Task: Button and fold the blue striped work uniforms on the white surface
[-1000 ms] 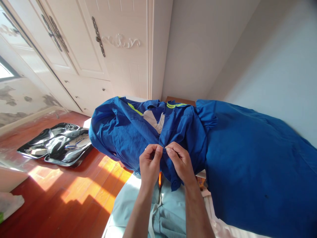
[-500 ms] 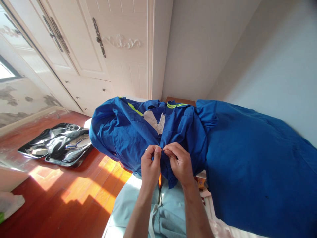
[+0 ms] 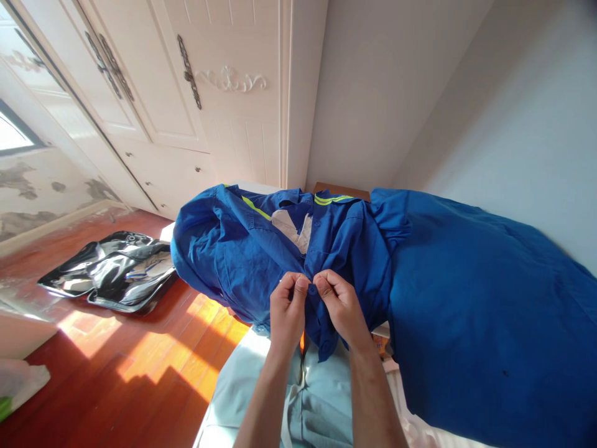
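Note:
A blue work jacket (image 3: 252,261) with yellow-green stripes near its collar lies spread in front of me, its upper front open over a whitish lining. At the front edges, my left hand (image 3: 290,305) pinches the cloth between thumb and fingers. Close beside it, my right hand (image 3: 340,305) pinches the other side of the front. A small round blue button (image 3: 312,289) shows between my fingertips. The jacket's lower corner hangs down below my hands, over the pale blue-green trousers (image 3: 321,398) on my legs.
Blue cloth (image 3: 476,311) spreads across the right side, by a grey wall (image 3: 392,74). White cupboards (image 3: 237,124) stand behind the jacket. An open black suitcase (image 3: 121,267) lies on the reddish wooden floor (image 3: 153,373) at left, with a plastic bag (image 3: 23,382) nearer me.
My fingertips have moved slightly apart, and the button now shows between them. My right hand has shifted a little to the right. Both hands still pinch the jacket front.

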{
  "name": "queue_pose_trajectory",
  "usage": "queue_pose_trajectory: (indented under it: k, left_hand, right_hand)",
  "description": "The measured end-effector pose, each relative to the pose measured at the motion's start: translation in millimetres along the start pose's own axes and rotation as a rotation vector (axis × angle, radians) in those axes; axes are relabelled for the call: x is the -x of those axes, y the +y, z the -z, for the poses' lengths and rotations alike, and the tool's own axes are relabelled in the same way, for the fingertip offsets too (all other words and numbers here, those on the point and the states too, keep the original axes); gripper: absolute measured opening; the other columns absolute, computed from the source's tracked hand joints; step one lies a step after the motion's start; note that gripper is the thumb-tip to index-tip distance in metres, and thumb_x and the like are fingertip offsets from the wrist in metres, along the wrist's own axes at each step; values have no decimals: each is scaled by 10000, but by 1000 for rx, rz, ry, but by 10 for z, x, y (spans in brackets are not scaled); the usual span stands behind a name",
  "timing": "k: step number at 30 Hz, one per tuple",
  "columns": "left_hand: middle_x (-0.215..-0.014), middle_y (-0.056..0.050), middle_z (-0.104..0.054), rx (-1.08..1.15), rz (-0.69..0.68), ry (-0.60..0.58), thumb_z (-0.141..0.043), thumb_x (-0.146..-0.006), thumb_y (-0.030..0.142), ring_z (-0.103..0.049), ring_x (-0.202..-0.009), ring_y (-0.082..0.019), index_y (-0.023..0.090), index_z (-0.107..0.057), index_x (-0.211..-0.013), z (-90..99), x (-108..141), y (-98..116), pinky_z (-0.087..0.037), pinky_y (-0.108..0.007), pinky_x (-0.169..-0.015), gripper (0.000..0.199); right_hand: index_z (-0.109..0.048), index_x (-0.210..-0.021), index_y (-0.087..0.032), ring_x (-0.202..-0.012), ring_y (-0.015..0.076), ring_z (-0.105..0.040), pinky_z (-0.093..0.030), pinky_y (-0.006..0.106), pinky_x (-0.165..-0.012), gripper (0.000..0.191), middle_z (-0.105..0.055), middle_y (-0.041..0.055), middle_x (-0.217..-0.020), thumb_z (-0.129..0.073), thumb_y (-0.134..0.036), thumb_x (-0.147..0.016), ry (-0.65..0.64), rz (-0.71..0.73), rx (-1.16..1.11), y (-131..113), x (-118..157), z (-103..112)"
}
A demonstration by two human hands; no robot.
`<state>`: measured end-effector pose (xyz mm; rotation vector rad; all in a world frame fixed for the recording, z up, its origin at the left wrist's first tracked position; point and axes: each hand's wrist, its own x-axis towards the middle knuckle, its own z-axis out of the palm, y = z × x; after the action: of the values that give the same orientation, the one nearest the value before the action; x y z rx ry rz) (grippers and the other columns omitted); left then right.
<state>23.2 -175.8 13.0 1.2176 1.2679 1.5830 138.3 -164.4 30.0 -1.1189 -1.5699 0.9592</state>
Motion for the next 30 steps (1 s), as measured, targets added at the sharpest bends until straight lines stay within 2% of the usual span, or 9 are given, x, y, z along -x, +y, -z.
queue_pose_trajectory:
  k: [4, 8, 12, 15, 18, 24, 30]
  left_hand:
    - [-731, -6, -578, -49, -91, 73, -545, -920, 417, -532, -709, -137, 178, -610, -779, 0, 9, -12, -426, -241, -670, 286]
    - [-853, -25, -589, -211, -331, 215, -684, -842, 336, -552, -793, -150, 193, -674, -846, 44, 24, 53, -455, -263, -719, 144]
    - [-850, -19, -597, -324, -411, 150, -747, -794, 278, -576, -800, -144, 215, -728, -878, 93, 38, 127, -478, -257, -704, 106]
    - [-847, -22, -621, -345, -438, 159, -733, -810, 263, -592, -789, -148, 227, -748, -901, 108, 32, 128, -492, -275, -698, 99]
    - [-835, -25, -657, -390, -522, 171, -730, -813, 252, -600, -805, -166, 251, -764, -899, 113, 13, 92, -498, -301, -710, 93]
    - [-978, -54, -711, -458, -653, 110, -688, -835, 181, -621, -895, -187, 242, -742, -993, 105, -9, 58, -519, -352, -798, 178]
    - [-907, -48, -690, -437, -715, 195, -705, -756, 121, -632, -855, -188, 202, -663, -898, 68, 11, 86, -518, -357, -787, 169]
  right_hand:
    - [-625, -810, -183, -714, 147, -535, -437, 243, -670, 304, -596, -2, -744, -532, -450, -922, 38, -30, -54, -11, 11, -11]
    - [-645, -823, -185, -734, 154, -565, -446, 243, -679, 306, -626, -3, -759, -553, -466, -905, 124, -61, -61, -52, 16, -50]
    - [-652, -815, -183, -754, 164, -588, -456, 246, -696, 315, -645, 1, -763, -559, -472, -898, 198, -67, -59, -78, 29, -71]
    - [-668, -818, -179, -752, 166, -592, -459, 246, -689, 321, -654, 5, -769, -586, -483, -879, 200, -79, -86, -58, 37, -66]
    - [-670, -805, -174, -701, 157, -563, -449, 242, -637, 349, -628, 2, -730, -609, -514, -857, 203, -116, -143, -14, 33, -62]
    - [-644, -786, -178, -680, 148, -518, -438, 239, -609, 364, -576, -2, -700, -603, -533, -856, 213, -154, -219, 28, 20, -76]
    - [-649, -789, -183, -720, 158, -571, -462, 244, -658, 312, -625, 3, -732, -579, -469, -891, 221, -84, -134, -41, 63, -115]
